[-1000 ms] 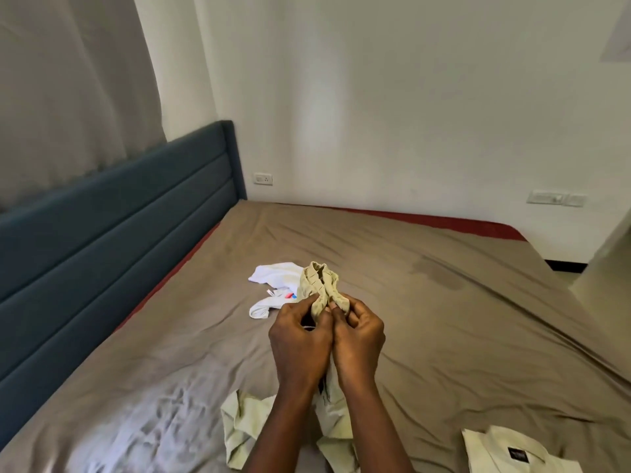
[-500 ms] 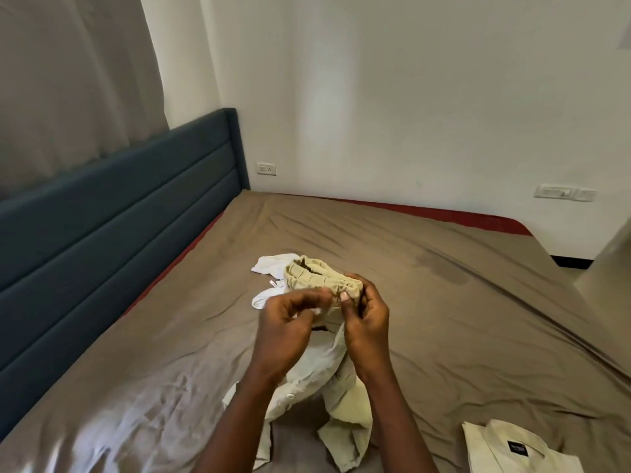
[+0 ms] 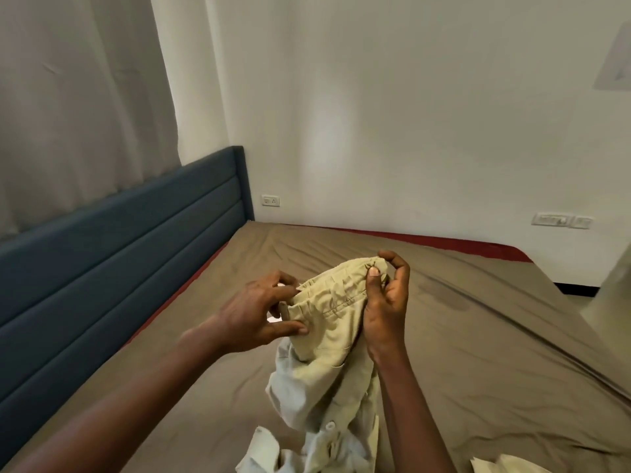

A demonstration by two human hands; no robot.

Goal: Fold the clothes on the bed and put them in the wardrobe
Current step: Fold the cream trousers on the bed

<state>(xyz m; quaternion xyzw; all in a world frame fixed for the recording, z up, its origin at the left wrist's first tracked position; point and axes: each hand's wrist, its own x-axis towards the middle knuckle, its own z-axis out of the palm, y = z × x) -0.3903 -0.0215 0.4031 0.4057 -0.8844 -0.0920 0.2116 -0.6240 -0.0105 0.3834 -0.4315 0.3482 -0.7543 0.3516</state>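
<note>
Garment (image 3: 327,367) hangs over bare bedsheet (image 3: 485,356), waistband edges pinched by left hand (image 3: 252,315) and right hand (image 3: 386,308).

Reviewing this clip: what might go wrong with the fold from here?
1. The right hand only pinches a waistband corner of the beige elastic-waist bottoms; it may slip.
2. The fabric below hangs bunched onto the bed, so creases could get folded in.
</note>
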